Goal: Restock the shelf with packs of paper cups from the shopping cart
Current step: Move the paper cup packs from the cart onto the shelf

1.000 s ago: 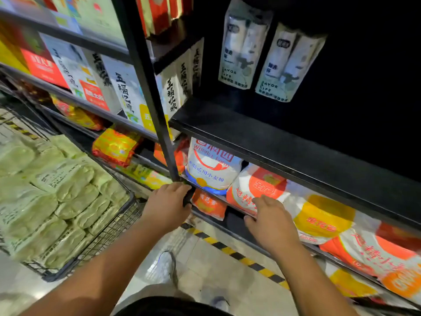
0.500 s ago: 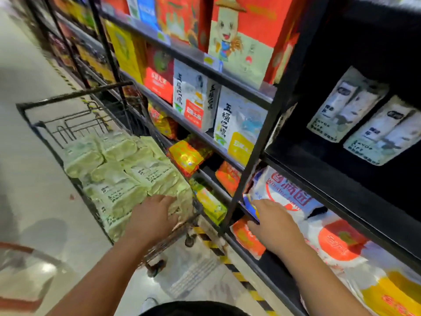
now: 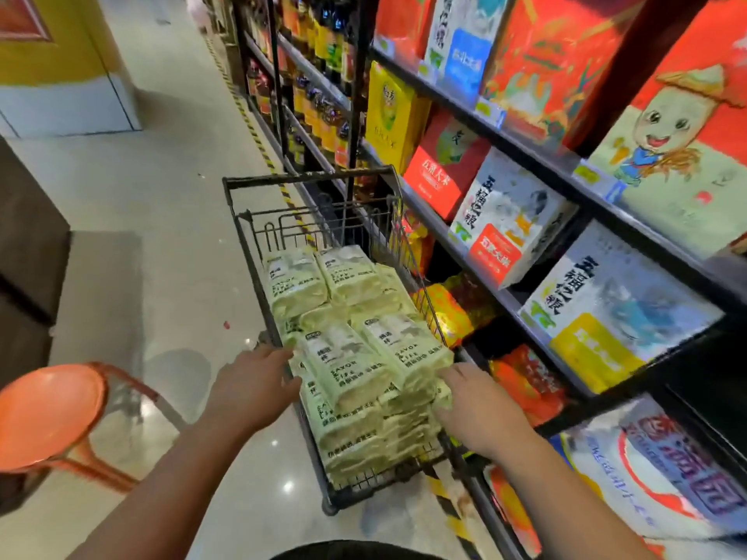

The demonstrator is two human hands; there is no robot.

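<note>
Right hand (image 3: 479,410) leaving shelf, joining left hand (image 3: 252,388) at shopping cart (image 3: 307,177); both hands apart, open, flanking near paper-cup pack (image 3: 349,367); next pickup starting.

Wire cart (image 3: 242,220) (black), stacked cup packs (image 3: 347,369)

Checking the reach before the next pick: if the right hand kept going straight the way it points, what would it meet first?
The right hand points up-left at the near top cup pack in the cart. Its fingertips look at that pack's edge already; actual contact is unclear.
</note>
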